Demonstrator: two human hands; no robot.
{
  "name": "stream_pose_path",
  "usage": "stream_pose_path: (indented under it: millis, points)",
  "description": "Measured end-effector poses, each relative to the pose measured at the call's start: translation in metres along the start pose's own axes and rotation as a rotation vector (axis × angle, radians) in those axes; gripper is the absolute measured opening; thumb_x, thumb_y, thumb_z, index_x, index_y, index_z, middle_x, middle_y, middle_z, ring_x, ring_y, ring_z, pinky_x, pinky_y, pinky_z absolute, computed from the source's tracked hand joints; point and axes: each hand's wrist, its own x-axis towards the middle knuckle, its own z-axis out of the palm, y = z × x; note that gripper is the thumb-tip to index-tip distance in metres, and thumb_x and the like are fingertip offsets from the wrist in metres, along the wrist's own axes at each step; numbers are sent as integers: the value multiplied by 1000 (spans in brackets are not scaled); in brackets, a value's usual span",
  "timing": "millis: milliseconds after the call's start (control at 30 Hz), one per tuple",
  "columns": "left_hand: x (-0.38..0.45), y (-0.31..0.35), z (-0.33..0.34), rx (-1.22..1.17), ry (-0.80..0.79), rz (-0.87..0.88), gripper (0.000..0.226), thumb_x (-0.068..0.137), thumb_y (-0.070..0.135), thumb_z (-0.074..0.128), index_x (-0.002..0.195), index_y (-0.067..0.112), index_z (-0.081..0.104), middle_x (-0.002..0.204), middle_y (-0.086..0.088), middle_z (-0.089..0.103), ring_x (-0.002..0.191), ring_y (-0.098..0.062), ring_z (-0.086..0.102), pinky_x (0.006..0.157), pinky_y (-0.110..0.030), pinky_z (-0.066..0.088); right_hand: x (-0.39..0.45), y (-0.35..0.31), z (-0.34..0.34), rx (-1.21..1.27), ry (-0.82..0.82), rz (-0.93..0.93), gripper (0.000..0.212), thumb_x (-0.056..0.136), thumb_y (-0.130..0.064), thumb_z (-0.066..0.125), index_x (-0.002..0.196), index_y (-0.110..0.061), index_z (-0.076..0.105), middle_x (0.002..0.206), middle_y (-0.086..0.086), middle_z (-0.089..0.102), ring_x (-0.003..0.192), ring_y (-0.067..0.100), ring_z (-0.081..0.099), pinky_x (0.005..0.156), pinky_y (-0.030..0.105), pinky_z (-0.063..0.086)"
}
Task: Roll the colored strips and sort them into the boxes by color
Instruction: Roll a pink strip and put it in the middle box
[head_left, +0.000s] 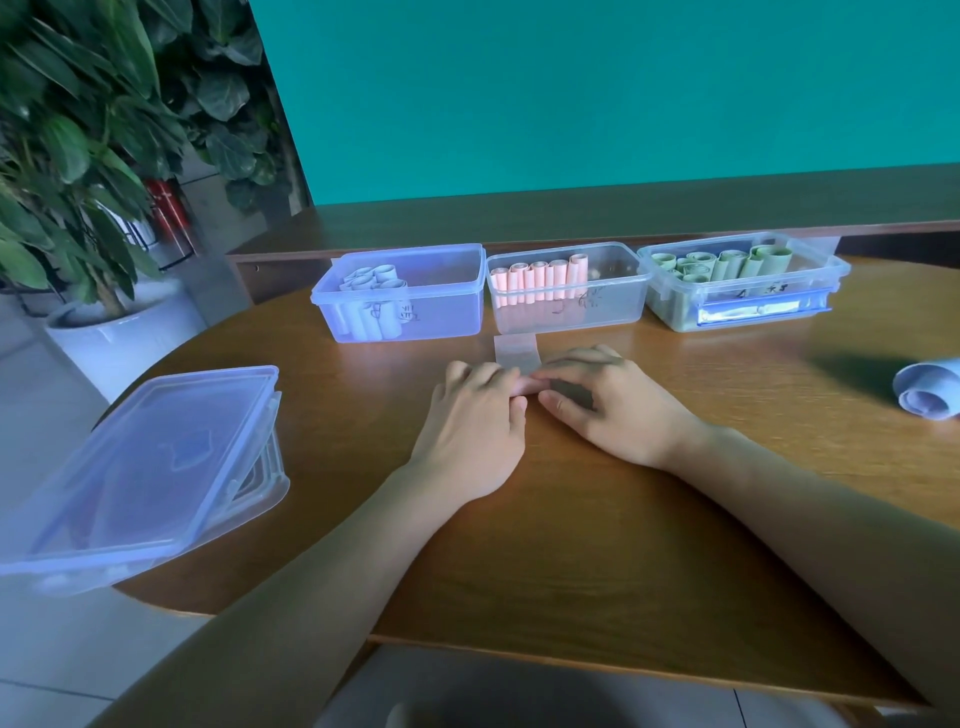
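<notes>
Pinching a pink strip (515, 358), both hands' (480, 415) (608, 400) grip; its flat end lies beyond fingertips.

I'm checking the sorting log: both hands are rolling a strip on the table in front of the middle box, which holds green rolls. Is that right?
Not quite. The head view shows the middle box holds pink rolls; the green rolls are in the right box. The left hand and right hand are indeed rolling a strip in front of it.

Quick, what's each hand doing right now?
Left hand: fingers curled on the rolled end of the pink strip.
Right hand: pinching the same strip's roll.
</notes>
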Motion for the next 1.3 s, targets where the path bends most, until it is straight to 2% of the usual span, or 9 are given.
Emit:
stream_pose_path:
  millis: [133, 233, 433, 633, 767, 900, 1000, 1133, 1300]
  points:
    - [1, -1, -1, -66, 93, 32, 33, 102, 24, 45, 132, 19, 58, 132, 2, 57, 119, -24, 41, 102, -40, 41, 10, 5, 3, -16, -57, -4, 34, 102, -47, 43, 129, -37, 62, 121, -17, 64, 110, 14, 56, 98, 40, 45]
    - [3, -2, -1, -75, 87, 37, 30, 101, 22, 46, 127, 21, 62, 129, 4, 58, 117, -23, 42, 101, -42, 42, 17, 7, 2, -12, -73, 21, 37, 102, -51, 39, 127, -37, 62, 118, -16, 64, 108, 12, 54, 97, 39, 46]
    - [15, -6, 3, -56, 21, -19, 38, 104, 28, 42, 140, 23, 51, 140, 6, 52, 123, -23, 37, 103, -39, 38, 19, 8, 0, 44, 63, -11, 28, 102, -27, 57, 126, -33, 68, 126, -9, 66, 118, 15, 55, 101, 34, 46]
    - [25, -10, 3, -169, 29, -72, 44, 104, 24, 43, 147, 18, 43, 145, 0, 49, 130, -24, 36, 110, -41, 35, 28, 15, 4, 24, 7, 49, 34, 101, -37, 52, 132, -28, 64, 118, -2, 68, 111, 21, 55, 94, 44, 51]
    - [27, -13, 5, -180, 44, -64, 33, 102, 27, 48, 134, 21, 54, 135, 1, 54, 125, -22, 39, 106, -42, 39, 35, 19, 7, 40, -21, 24, 31, 101, -42, 48, 129, -39, 62, 112, -12, 65, 97, 12, 54, 88, 43, 52]
    - [35, -14, 7, -94, 12, -85, 36, 104, 32, 43, 138, 23, 51, 138, 2, 53, 127, -23, 37, 104, -41, 36, 37, 20, 7, 65, 75, -11, 30, 102, -33, 52, 129, -41, 63, 121, -14, 64, 106, 17, 59, 94, 42, 51]
    - [40, -16, 9, -72, 5, -90, 39, 104, 34, 42, 141, 24, 49, 140, 2, 48, 130, -23, 34, 108, -42, 35, 38, 22, 7, 71, 81, -33, 30, 103, -31, 53, 125, -47, 64, 118, -16, 63, 105, 18, 60, 94, 39, 50]
    - [45, -19, 10, -125, 70, -62, 38, 103, 28, 47, 141, 21, 51, 136, 1, 47, 127, -23, 37, 108, -38, 37, 46, 31, 12, 59, 52, 15, 30, 101, -35, 54, 129, -34, 64, 120, -9, 65, 106, 19, 59, 93, 44, 52]
    - [52, -23, 11, -159, 86, -20, 30, 102, 24, 51, 130, 30, 59, 125, 4, 55, 117, -20, 42, 100, -35, 41, 55, 34, 14, 37, 10, 15, 30, 102, -37, 52, 131, -36, 61, 121, -11, 62, 110, 15, 57, 95, 41, 51]
